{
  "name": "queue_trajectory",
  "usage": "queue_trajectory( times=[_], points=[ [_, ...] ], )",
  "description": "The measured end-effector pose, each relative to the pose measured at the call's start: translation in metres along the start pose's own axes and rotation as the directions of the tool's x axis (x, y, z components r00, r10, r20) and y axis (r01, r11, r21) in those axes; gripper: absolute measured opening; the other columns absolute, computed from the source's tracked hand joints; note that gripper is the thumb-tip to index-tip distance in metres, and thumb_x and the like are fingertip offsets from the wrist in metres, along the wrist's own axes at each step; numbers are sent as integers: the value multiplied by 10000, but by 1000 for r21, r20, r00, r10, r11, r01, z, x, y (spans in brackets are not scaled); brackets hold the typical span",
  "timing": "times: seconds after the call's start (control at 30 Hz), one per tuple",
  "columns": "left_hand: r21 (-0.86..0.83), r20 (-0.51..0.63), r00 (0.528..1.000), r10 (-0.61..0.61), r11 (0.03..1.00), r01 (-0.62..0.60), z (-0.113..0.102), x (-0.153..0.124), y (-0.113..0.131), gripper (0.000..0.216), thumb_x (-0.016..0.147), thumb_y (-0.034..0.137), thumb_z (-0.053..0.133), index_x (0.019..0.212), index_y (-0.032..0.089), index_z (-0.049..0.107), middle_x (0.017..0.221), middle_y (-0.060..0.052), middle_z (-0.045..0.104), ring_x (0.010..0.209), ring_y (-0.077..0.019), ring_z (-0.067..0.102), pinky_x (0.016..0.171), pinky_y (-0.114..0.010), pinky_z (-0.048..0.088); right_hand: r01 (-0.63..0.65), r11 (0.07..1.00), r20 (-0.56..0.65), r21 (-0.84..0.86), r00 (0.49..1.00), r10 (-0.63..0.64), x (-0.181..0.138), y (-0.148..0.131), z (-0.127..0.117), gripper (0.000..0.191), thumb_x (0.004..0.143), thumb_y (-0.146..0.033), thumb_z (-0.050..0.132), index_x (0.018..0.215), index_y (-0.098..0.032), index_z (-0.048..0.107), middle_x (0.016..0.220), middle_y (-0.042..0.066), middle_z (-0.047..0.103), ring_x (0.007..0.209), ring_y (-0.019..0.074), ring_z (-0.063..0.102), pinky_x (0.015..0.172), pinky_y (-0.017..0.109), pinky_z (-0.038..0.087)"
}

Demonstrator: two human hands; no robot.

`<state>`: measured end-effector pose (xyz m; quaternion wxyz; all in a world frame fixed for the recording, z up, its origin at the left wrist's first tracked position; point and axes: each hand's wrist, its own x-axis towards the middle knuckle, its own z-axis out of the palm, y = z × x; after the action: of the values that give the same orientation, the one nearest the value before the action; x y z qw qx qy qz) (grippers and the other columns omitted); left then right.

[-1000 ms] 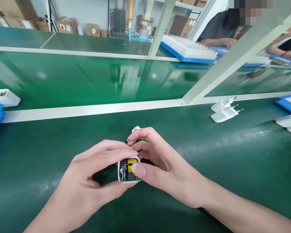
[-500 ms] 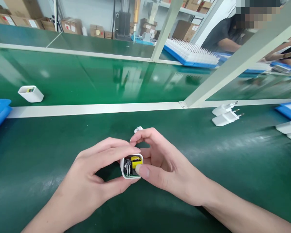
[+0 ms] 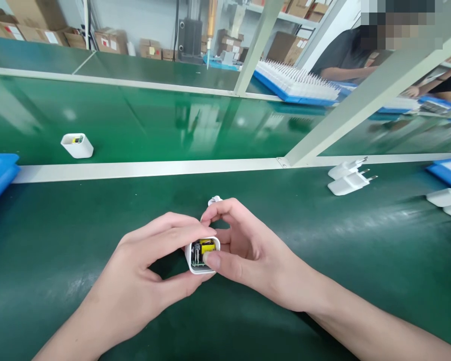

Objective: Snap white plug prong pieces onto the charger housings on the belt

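"How does the thing in the hands look?"

"A small, round-cornered white plastic housing point(image 3: 188, 258) is held over the glossy dark green work surface point(image 3: 225, 326), low in the middle of the view; its open mouth is turned towards the camera; inside, a yellow-wrapped block point(image 3: 208, 245) is seen at upper right, dark components with bright metal pins point(image 3: 197, 253) at left, and the edge of a green circuit board point(image 3: 198, 263) below."

"And how is it gripped?"

"It is clasped by the left hand point(image 3: 150, 265), with fingers laid over the top and thumb set beneath, closed as far as the housing allows; a loose curve is formed by the right hand point(image 3: 248, 255), its thumb tip laid over the parts in the mouth; whether anything is pinched by it cannot be told."

"What is hidden?"

"The housing's far end is covered by the hands, and part of its contents by the right thumb; a small white piece point(image 3: 214, 200) is mostly masked by the right fingers, so its shape cannot be made out; a bright blue tray point(image 3: 0, 175) is cut off at the left edge; a co-worker in a dark top point(image 3: 342, 52) is partly blocked by a pale slanting post point(image 3: 346, 100)."
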<state>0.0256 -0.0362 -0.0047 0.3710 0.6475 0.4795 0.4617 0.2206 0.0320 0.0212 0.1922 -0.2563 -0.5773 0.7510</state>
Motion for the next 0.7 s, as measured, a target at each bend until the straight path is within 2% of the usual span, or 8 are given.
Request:
queue_trajectory(
  times=[0.1, 0.17, 0.23, 0.3, 0.37, 0.43, 0.53, 0.7],
  points=[
    [21, 8, 1000, -21, 1000, 21, 0, 0, 0, 357, 862, 214, 739, 1155, 412, 691, 1167, 66, 654, 997, -95, 659, 823, -122, 555, 11, 995, -14, -103, 1000, -13, -3, -4, -2, 354, 984, -386, 691, 1158, -232, 423, 1159, 46, 501, 868, 147, 580, 701, 281, 521],
    [27, 11, 999, -45, 999, 44, 0, 1, 2, 307, 862, 239, 738, 1124, 394, 697, 1143, 68, 659, 988, -96, 654, 818, -132, 551, 55, 951, -89, -304, 992, -86, -4, -9, -9, 276, 1037, -406, 592, 1195, -231, 448, 1109, 49, 538, 821, 148, 590, 694, 292, 524],
    [34, 18, 997, -78, 996, 77, 0, 2, 3, 254, 860, 263, 735, 1090, 364, 699, 1121, 64, 662, 977, -100, 647, 812, -146, 546, 105, 796, -201, -596, 940, -274, -3, -13, -20, 221, 1069, -394, 507, 1204, -220, 498, 1040, 50, 556, 827, 160, 584, 739, 315, 520],
    [50, 36, 992, -124, 991, 122, -1, 3, 4, 224, 861, 300, 731, 1078, 342, 692, 1111, 58, 663, 966, -107, 641, 808, -166, 540, 79, 577, -207, -813, 886, -414, 1, -15, -33, 231, 1054, -373, 524, 1224, -217, 545, 1067, 61, 540, 885, 176, 570, 794, 331, 510],
    [76, 56, 982, -178, 982, 174, -1, 4, 5, 223, 865, 354, 720, 1083, 329, 678, 1085, 53, 666, 933, -115, 636, 783, -192, 531, 34, 429, -145, -903, 914, -379, 7, -12, -44, 282, 1018, -349, 590, 1273, -230, 571, 1154, 73, 504, 962, 194, 557, 847, 349, 505],
    [119, 67, 971, -229, 968, 220, 0, 4, 5, 226, 871, 388, 699, 1085, 324, 663, 1046, 51, 667, 893, -123, 626, 753, -220, 515, 27, 365, -84, -930, 955, -283, 11, -7, -51, 288, 991, -315, 638, 1266, -236, 599, 1159, 71, 498, 1005, 210, 547, 888, 370, 498],
    [197, 106, 962, -253, 953, 229, 2, 3, 5, 200, 867, 357, 667, 1064, 327, 650, 1047, 54, 657, 927, -143, 605, 783, -252, 497, 68, 388, -45, -919, 960, -276, 15, -3, -55, 189, 953, -250, 692, 1131, -213, 641, 1080, 46, 544, 950, 195, 555, 859, 348, 495],
    [279, 160, 951, -263, 937, 212, 5, 1, 8, 166, 870, 299, 598, 1034, 300, 629, 1105, 43, 630, 1022, -163, 566, 850, -281, 484, 185, 696, -41, -694, 955, -295, 10, -11, -52, 289, 935, -320, 762, 1178, -226, 636, 1051, 9, 622, 897, 159, 588, 815, 271, 511]
  ],
)
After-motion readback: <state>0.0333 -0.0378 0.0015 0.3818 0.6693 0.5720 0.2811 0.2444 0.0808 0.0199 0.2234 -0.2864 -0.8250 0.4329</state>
